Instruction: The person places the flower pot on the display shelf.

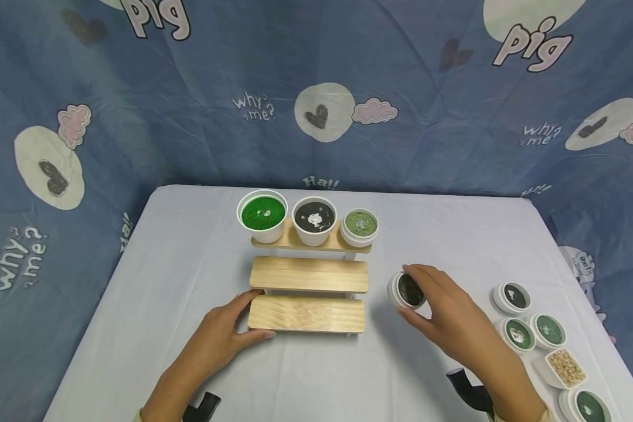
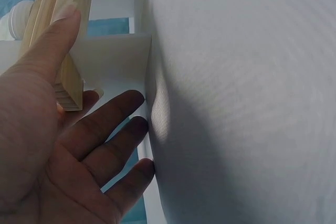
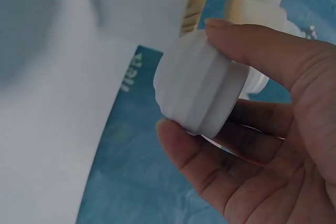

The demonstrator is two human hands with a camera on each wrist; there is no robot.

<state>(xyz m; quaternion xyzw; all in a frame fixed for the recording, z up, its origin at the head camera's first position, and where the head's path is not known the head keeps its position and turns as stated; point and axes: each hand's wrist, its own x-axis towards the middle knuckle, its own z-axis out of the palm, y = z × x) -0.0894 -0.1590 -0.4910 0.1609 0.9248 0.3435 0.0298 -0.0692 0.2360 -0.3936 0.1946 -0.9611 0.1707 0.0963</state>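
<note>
Here, the right hand (image 1: 448, 316) pinches a cup (image 1: 408, 290) between thumb (image 3: 252, 43) and fingers (image 3: 197, 163); the left hand (image 1: 216, 337) grips a shelf (image 1: 307, 314).

wooden rack (image 1: 309, 274) | three tiers, upright | white ribbed cup (image 1: 409, 291) | dark-filled, aloft, right of rack

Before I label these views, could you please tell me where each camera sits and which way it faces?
Head: on the head, facing forward and down at the table, rack and held cup; left hand, right hand and forearms show.
Left wrist: on that wrist, facing the rack's end and table; much of the left hand shows, including fingers.
Right wrist: on that wrist, facing the held cup, rack and cloth beyond; part of the right hand shows.
Head and right wrist share the held cup.
</note>
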